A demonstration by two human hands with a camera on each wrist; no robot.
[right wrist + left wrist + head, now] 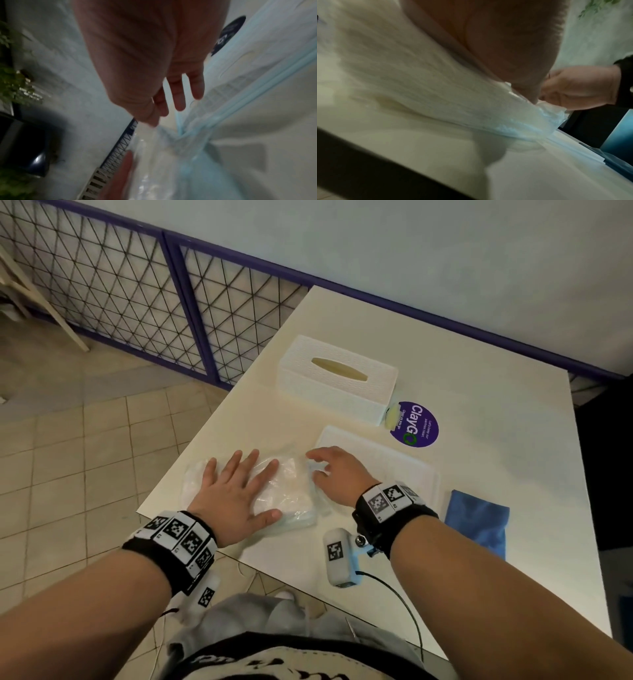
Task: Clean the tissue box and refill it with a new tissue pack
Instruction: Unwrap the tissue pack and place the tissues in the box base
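Clear plastic crinkles under the left hand (pixel 236 491), which lies flat with fingers spread straight across the top of the tissue pack (pixel 291 491), pressing it down on the cream table (pixel 479 392) close to the near left corner; the right hand (pixel 337 474) is at the pack's right end, fingers loosely bent and parted, fingertips at the wrapper's edge, and whether they actually pinch the film is hard to say from here. Right wrist view shows those fingers (pixel 178 97) extended and apart above the blue-edged wrapper (pixel 193 135). Left wrist view is blurred, yet the stacked white tissues show through the film under the palm (pixel 505 40). Further back on the table stands the white woven-pattern tissue box (pixel 337 378), upright, its oval slot facing up. Between box and pack lies a flat white panel (pixel 383 460), partly under the right wrist. Just right of the box there's a round purple sticker (pixel 416 424), and a folded blue cloth (pixel 478 522) rests near the table's right edge
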